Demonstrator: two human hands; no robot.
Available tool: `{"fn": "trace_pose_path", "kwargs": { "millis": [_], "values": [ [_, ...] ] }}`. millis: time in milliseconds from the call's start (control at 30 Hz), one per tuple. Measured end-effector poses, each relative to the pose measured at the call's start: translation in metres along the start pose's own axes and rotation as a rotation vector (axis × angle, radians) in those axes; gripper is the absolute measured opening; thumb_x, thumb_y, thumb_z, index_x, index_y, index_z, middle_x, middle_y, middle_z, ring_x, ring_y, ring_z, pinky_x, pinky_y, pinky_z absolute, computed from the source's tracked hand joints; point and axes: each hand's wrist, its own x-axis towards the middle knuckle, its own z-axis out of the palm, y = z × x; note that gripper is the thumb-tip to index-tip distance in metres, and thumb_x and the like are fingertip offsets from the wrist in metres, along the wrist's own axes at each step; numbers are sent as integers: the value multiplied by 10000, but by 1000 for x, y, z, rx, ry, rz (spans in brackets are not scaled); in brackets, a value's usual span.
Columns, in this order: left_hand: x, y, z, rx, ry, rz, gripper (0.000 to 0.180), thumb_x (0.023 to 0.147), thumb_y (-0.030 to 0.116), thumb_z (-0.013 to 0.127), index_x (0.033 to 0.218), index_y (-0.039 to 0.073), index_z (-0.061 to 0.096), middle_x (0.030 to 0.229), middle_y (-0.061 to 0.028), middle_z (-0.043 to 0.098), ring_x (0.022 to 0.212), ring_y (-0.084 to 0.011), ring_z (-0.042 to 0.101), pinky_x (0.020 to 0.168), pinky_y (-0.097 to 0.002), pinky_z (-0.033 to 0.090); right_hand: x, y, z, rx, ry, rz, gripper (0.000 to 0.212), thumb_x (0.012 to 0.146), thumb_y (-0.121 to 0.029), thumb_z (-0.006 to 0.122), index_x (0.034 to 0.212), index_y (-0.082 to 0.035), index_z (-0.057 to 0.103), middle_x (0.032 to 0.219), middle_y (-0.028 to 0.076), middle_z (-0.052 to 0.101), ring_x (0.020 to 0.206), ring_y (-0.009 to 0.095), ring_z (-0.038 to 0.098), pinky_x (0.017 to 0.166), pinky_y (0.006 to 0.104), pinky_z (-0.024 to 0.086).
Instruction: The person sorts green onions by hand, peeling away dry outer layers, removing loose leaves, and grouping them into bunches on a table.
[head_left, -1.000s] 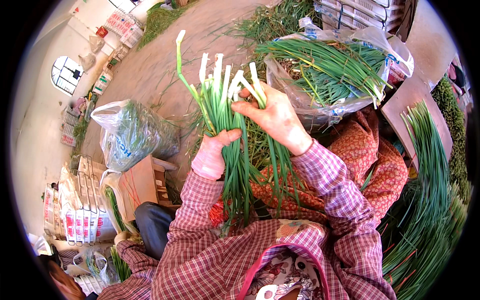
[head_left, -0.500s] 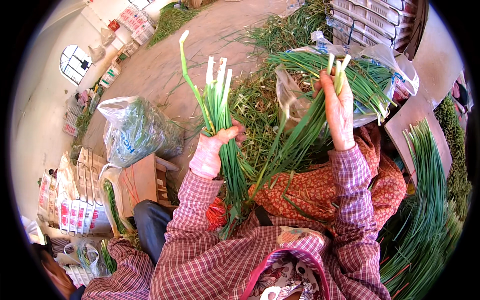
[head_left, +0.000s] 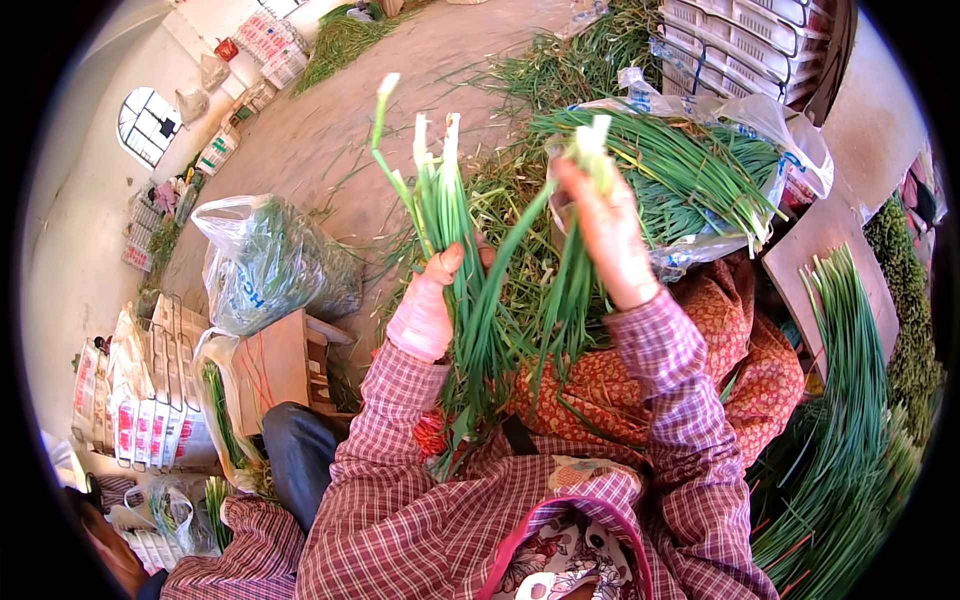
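Nearest, along the bottom of the frame, are the person's plaid sleeves [head_left: 400, 500] and an orange patterned cloth [head_left: 740, 370] over the lap at lower right. Just above, left of centre, the left hand [head_left: 425, 305] is clamped around a bunch of scallions [head_left: 450, 250], held upright with the white ends at the top and the green leaves hanging down toward the lap. Right of it, near the frame's centre, the right hand [head_left: 605, 235] is raised and closed on a few stalks [head_left: 570, 280], their pale tips poking above the fingers and the leaves trailing down to touch the bunch below. The two hands are apart, each gripping its own greens.

At the left edge sit a brown box [head_left: 280, 365] and, above it, a clear bag [head_left: 265, 265] stuffed with greens. Down the right edge lies a long heap of scallions [head_left: 850, 400]. Behind the right hand, in the upper right, an open plastic bag [head_left: 770, 130] holds more stalks laid sideways. Farther back, loose green trimmings [head_left: 560, 70] litter the dirt floor [head_left: 400, 60], with white crates [head_left: 740, 30] at the top right.
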Motion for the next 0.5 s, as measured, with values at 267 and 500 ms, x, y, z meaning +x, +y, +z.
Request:
{"fn": "trace_pose_path", "kwargs": {
  "millis": [267,500],
  "values": [
    [9,11,-21,40,-2,11,388,742,318,698,1001,93,517,763,-15,513,674,-162,521,606,-292,441,25,-45,-82,8,151,-257,179,876,-256,575,929,-85,559,700,-13,548,544,76,533,487,225,457],
    [9,-5,8,111,95,-114,407,713,344,692,969,66,540,798,-52,543,653,-173,531,584,-285,448,10,-1,1,-226,-211,-110,193,767,-152,705,911,-35,649,690,25,617,616,61,540,549,249,453]
  ]
}}
